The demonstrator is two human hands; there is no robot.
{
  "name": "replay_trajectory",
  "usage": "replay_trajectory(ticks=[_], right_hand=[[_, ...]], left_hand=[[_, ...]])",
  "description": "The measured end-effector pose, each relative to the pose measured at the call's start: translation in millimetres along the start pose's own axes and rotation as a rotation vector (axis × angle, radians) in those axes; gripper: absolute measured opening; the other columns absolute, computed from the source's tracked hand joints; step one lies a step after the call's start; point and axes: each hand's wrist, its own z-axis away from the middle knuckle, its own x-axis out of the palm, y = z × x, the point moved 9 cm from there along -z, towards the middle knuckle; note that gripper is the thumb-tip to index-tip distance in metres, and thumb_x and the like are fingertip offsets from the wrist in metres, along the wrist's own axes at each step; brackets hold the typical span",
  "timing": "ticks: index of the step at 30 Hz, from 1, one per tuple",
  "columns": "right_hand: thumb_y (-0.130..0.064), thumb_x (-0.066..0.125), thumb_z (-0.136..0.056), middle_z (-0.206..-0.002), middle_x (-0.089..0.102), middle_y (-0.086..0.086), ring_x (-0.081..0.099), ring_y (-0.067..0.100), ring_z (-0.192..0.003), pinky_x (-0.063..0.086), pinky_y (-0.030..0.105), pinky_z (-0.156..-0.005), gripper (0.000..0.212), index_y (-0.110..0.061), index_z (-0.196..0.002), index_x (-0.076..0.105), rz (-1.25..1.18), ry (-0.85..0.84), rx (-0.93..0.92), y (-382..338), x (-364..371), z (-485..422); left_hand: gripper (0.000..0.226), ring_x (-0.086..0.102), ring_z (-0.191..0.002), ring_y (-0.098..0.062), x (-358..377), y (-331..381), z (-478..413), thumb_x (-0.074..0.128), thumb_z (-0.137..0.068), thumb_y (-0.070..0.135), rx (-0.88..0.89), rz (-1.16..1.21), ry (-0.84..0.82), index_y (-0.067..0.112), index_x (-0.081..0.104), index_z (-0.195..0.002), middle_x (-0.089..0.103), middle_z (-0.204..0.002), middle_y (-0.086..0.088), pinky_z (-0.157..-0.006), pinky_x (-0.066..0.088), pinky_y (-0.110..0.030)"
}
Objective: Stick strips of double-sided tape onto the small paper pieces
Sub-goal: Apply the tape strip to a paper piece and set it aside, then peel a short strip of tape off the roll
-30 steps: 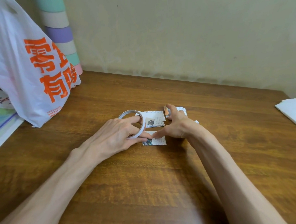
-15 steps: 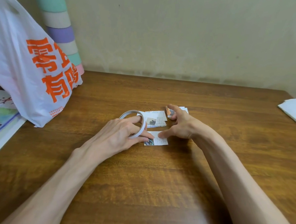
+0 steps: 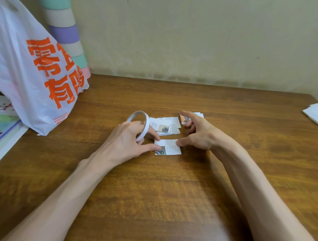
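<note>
Just now the left hand grips the tape roll, its fingertips pinning the small paper piece mid-worktop. The right hand, loosely spread, thumbs the paper's right edge.

At ten o'clock, the white crinkled plastic bag bears large orange Chinese characters: 零 and 有 are legible, the others creased. Print on the small white paper pieces is too tiny to read.

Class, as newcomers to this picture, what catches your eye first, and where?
The white plastic bag with big orange characters, at the far left, strikes first. At centre, the left hand holds a tape roll beside a small paper piece, whose right edge the right hand touches.
</note>
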Motion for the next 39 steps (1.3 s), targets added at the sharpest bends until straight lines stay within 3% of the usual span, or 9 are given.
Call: replay_trajectory(ticks=[3,5,8,11,15,18,27,34,39], right_hand=[[-0.015,0.091,-0.078,-0.112,0.048,-0.003,0.053,0.014,-0.093,0.050,0.029,-0.090,0.089,-0.033,-0.153,0.046,-0.112,0.061,-0.044,0,-1,2],[-0.016,0.087,-0.084,-0.101,0.053,0.000,0.051,0.011,-0.080,0.045,0.018,-0.073,0.058,-0.028,-0.136,0.065,-0.276,0.145,-0.076,1,-6,8],[-0.005,0.075,-0.092,-0.090,0.057,0.003,0.051,0.010,-0.076,0.041,0.011,-0.064,0.023,-0.019,-0.109,0.078,-0.425,0.197,-0.154,-4,-13,19],[0.010,0.061,-0.093,-0.088,0.057,0.003,0.056,0.004,-0.072,0.041,0.008,-0.064,0.027,-0.008,-0.105,0.077,-0.594,0.084,-0.222,-13,-6,29],[0.012,0.056,-0.091,-0.097,0.057,0.005,0.052,0.008,-0.074,0.036,0.026,-0.078,0.033,-0.012,-0.103,0.076,-0.743,-0.085,-0.268,-29,10,35],[0.013,0.056,-0.093,-0.098,0.057,0.005,0.052,0.016,-0.093,0.033,0.037,-0.088,0.037,-0.012,-0.110,0.077,-0.829,-0.142,-0.249,-33,18,36],[0.013,0.053,-0.094,-0.101,0.067,-0.001,0.050,0.019,-0.108,0.033,0.036,-0.099,0.043,-0.010,-0.122,0.075,-0.921,-0.239,-0.279,-45,24,43],[0.007,0.056,-0.097,-0.110,0.059,0.000,0.049,0.010,-0.092,0.032,0.031,-0.086,0.052,-0.023,-0.137,0.070,-0.828,-0.271,-0.313,-50,28,47],[0.009,0.055,-0.097,-0.112,0.058,0.001,0.051,0.009,-0.089,0.034,0.026,-0.079,0.054,-0.025,-0.136,0.070,-0.816,-0.282,-0.323,-53,32,49]], left_hand=[[0.024,0.060,-0.061,0.004,2,-5,-1,0.091,-0.076,0.040,-0.054,0.034,-0.013,0.035,0.079,-0.096,0.061,-0.064,0.029,-0.105,0.053,-0.047],[0.023,0.062,-0.058,-0.010,2,-6,-2,0.090,-0.076,0.040,-0.070,0.053,-0.011,0.035,0.079,-0.096,0.063,-0.061,0.014,-0.098,0.056,-0.045],[0.018,0.067,-0.062,-0.022,-9,-4,-2,0.087,-0.083,0.031,-0.069,0.150,0.119,0.029,0.081,-0.100,0.070,-0.072,0.023,-0.078,0.061,-0.031],[0.015,0.063,-0.057,-0.019,-21,-7,-2,0.082,-0.090,0.029,-0.096,0.279,0.219,0.028,0.082,-0.105,0.074,-0.079,0.012,-0.059,0.050,-0.018],[0.019,0.048,-0.048,-0.006,-22,3,0,0.080,-0.092,0.026,-0.061,0.374,0.208,0.026,0.081,-0.110,0.073,-0.076,0.004,-0.059,0.042,-0.012],[0.023,0.049,-0.048,-0.004,-20,8,2,0.082,-0.089,0.023,-0.055,0.429,0.215,0.024,0.081,-0.112,0.072,-0.076,0.009,-0.061,0.044,-0.012],[0.020,0.049,-0.049,-0.005,-35,18,7,0.085,-0.086,0.029,-0.060,0.462,0.352,0.022,0.082,-0.104,0.069,-0.073,0.012,-0.060,0.045,-0.015],[0.027,0.062,-0.060,-0.016,-60,23,21,0.088,-0.081,0.043,-0.038,0.207,0.625,0.023,0.079,-0.098,0.068,-0.079,0.007,-0.061,0.050,-0.024],[0.024,0.060,-0.058,-0.015,-65,32,26,0.089,-0.082,0.038,0.028,0.094,0.685,0.020,0.079,-0.093,0.066,-0.077,0.009,-0.059,0.049,-0.021]])
